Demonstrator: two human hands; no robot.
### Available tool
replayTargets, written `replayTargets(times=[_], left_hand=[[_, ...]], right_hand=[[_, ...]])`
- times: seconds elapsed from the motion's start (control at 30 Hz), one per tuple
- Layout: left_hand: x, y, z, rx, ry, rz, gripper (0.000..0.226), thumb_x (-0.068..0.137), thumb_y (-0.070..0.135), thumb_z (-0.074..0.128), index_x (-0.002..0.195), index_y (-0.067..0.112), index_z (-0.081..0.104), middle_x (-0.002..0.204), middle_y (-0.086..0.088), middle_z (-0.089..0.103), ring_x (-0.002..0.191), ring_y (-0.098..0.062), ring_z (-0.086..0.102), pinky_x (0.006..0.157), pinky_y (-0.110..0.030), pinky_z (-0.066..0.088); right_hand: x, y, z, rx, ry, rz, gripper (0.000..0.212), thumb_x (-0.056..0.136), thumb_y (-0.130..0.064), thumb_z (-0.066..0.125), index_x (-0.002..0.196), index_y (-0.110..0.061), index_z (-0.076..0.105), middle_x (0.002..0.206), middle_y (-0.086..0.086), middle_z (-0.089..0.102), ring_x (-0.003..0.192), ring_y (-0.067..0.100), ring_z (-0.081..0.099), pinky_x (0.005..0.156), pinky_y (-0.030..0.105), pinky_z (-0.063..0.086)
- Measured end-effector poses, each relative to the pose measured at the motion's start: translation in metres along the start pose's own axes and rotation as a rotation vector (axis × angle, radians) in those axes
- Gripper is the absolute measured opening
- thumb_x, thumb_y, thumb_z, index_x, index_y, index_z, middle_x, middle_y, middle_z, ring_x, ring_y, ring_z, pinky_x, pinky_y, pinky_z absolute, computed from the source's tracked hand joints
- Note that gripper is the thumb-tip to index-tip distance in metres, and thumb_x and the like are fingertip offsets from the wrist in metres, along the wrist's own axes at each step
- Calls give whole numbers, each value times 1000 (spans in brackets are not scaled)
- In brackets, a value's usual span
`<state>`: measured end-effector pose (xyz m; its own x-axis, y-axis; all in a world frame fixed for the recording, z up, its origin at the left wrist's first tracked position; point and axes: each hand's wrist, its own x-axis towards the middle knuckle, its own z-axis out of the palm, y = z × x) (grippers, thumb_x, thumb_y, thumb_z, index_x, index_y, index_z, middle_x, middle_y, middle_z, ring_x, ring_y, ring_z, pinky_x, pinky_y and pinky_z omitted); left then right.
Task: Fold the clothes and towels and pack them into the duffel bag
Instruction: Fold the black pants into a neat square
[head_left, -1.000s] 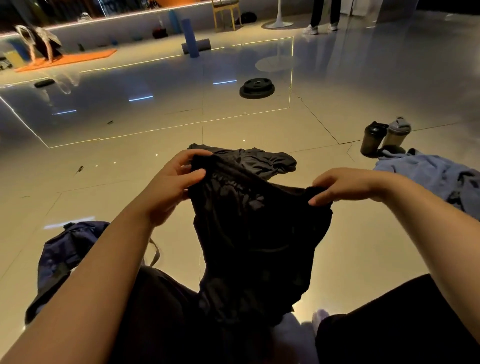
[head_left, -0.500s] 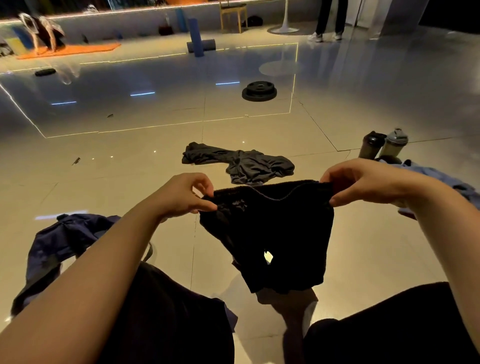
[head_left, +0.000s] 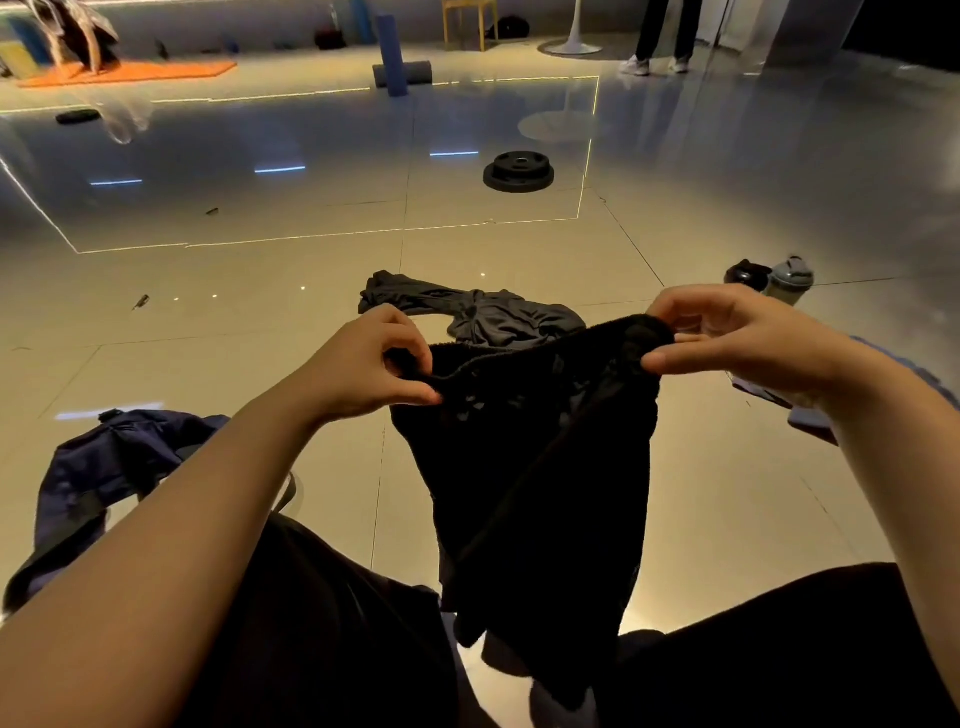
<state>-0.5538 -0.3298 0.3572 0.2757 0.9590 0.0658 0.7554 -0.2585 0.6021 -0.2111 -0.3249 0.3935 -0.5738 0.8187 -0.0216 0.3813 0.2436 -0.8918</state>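
Above the glossy tiled floor (head_left: 701, 519), between the person's two knees, a black garment (head_left: 535, 467) hangs by its upper edge, its lower part drooping down toward the lap. The left hand (head_left: 363, 364) pinches the left end of that edge between thumb and curled fingers; the right hand (head_left: 737, 338) pinches the right end in the same way, so each grip is narrow and holds the cloth. The top edge sags a little between them (what kind of garment it is cannot be told, as it is too dark).

Just beyond it a grey garment (head_left: 483, 317) lies crumpled on the floor. To the left, beside the left forearm, lies a dark blue duffel bag (head_left: 114, 467), slack and rumpled. Behind the right wrist part of a light blue cloth (head_left: 810, 415) shows on the floor, and past it two shaker bottles (head_left: 769, 278) stand upright side by side.

Farther off a black weight plate (head_left: 518, 171) lies flat on the floor, a blue foam roller (head_left: 387, 54) stands upright, an orange mat (head_left: 130, 73) lies at the far left, and someone's legs in white shoes (head_left: 654, 65) stand at the back
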Motion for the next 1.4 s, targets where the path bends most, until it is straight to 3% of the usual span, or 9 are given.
replayTargets(times=[0.2, 0.37, 0.63, 0.8, 0.93, 1.13, 1.2, 1.3, 1.4], left_hand=[[-1, -8, -14, -70, 168, -45, 16, 81, 22, 74, 78, 24, 58, 117, 2, 51, 104, -14, 53, 88, -26, 46], [-10, -19, -25, -343, 54, -165, 9, 88, 10, 64, 90, 12, 55, 104, -9, 64, 91, -22, 68, 68, -30, 60], [-13, -21, -23, -227, 5, -51, 34, 93, -4, 51, 95, 27, 64, 107, 1, 63, 101, -19, 63, 86, -37, 56], [-19, -17, -30, -387, -35, -68, 27, 62, 37, 83, 76, 23, 64, 84, 3, 64, 84, -18, 62, 78, -32, 51], [-19, -16, -29, -533, 28, -1, 30, 57, 38, 83, 68, 22, 60, 79, 5, 61, 79, -11, 63, 73, -24, 51], [-22, -14, -37, -739, 61, 106, 38, 55, 49, 87, 72, 26, 63, 97, 1, 71, 93, -19, 69, 76, -21, 55], [-22, -15, -37, -641, 130, 54, 29, 67, 37, 83, 76, 22, 60, 94, 3, 69, 92, -19, 68, 72, -21, 55], [-17, -20, -26, 64, 155, -5, 17, 86, 29, 66, 87, 16, 55, 94, -1, 61, 92, -21, 62, 74, -30, 52], [-14, -16, -19, 180, 58, 8, 15, 86, 29, 64, 86, 18, 53, 92, 3, 59, 81, -16, 63, 69, -32, 53]], right_hand=[[-1, 0, 1, -340, 97, 140, 12, 80, -27, 73, 89, -32, 67, 88, 9, 66, 89, 31, 61, 86, 50, 49], [-1, -3, 5, -451, 126, 185, 21, 78, -27, 75, 86, -40, 62, 90, -2, 66, 86, 20, 62, 82, 45, 54], [1, -5, 14, -547, -97, 267, 22, 83, -19, 73, 88, -36, 60, 96, -7, 62, 90, 12, 57, 85, 32, 49], [0, 1, 24, -675, -235, 367, 23, 81, -22, 75, 78, -36, 57, 110, -8, 54, 94, 12, 57, 87, 34, 51], [-4, 4, 31, -528, -350, 423, 14, 80, -17, 76, 81, -29, 68, 126, -21, 53, 98, 4, 60, 92, 32, 51], [-16, 13, 29, -462, -321, 369, 9, 79, -27, 76, 81, -30, 67, 77, -18, 69, 76, 0, 63, 71, 25, 50], [-20, 15, 23, -323, -212, 247, 24, 70, -45, 79, 76, -24, 68, 86, -14, 70, 82, 6, 65, 74, 28, 51], [-23, 22, 12, 48, -99, 135, 38, 54, -53, 85, 66, -23, 65, 109, -2, 69, 97, 17, 67, 82, 27, 56], [-22, 24, 11, 153, 3, 178, 43, 53, -41, 88, 66, -13, 57, 72, 5, 64, 68, 10, 64, 63, 20, 53]])
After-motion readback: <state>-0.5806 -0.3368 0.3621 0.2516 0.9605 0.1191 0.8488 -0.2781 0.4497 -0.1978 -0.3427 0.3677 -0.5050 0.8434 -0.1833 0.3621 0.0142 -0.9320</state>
